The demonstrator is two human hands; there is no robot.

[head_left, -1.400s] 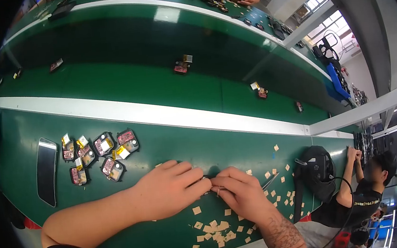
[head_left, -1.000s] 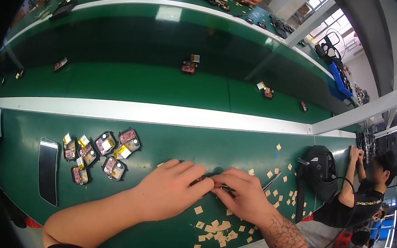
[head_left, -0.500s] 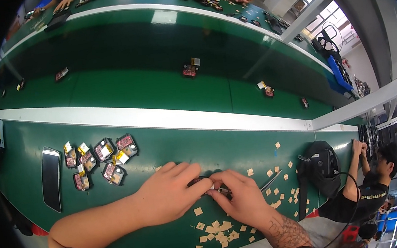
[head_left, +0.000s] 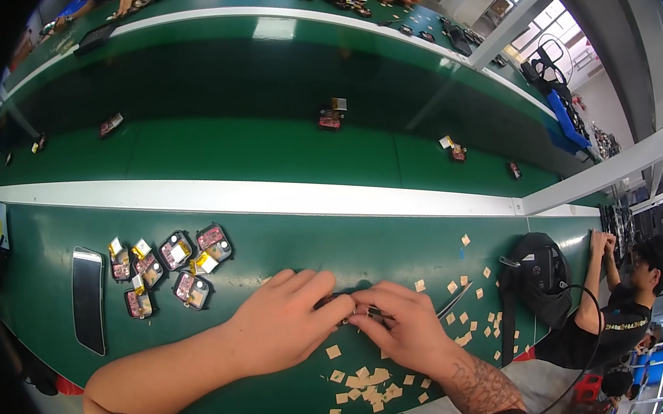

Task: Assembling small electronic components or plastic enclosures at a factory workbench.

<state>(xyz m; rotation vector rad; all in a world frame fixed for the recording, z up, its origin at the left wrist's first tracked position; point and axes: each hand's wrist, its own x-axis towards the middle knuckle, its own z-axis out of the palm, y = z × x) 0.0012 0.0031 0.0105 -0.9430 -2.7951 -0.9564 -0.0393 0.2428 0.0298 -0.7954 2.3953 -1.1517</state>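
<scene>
Working: a small dark part [head_left: 340,308] is pinched between the fingertips of both hands at the near edge of the green table [head_left: 287,243], roughly at 6 o'clock in the view.
Left hand: the left hand [head_left: 287,327] is laid knuckles-up over the part, fingers curled and closed on it from the 9 o'clock side.
Right hand: the right hand [head_left: 403,328] is closed on the same part from the 3 o'clock side, its fingertips touching those of the left.
Change: compared with the earlier views, the hands are seen pressed closer together and the part is hidden more fully; the items on the conveyor belt [head_left: 262,146] are carried toward 3 o'clock.
Meaning: fine fitting work on the part is judged to be under way, not finished.
Small squares: tan paper squares [head_left: 368,383] are scattered at 5 o'clock of the hands, untouched.
Finished pieces: a cluster of small pink-and-yellow modules [head_left: 166,267] is laid at 10 o'clock, well apart.
Other things: a dark flat phone [head_left: 87,298] is placed at 9 o'clock; a black bag [head_left: 541,274] sits at 3 o'clock.
</scene>
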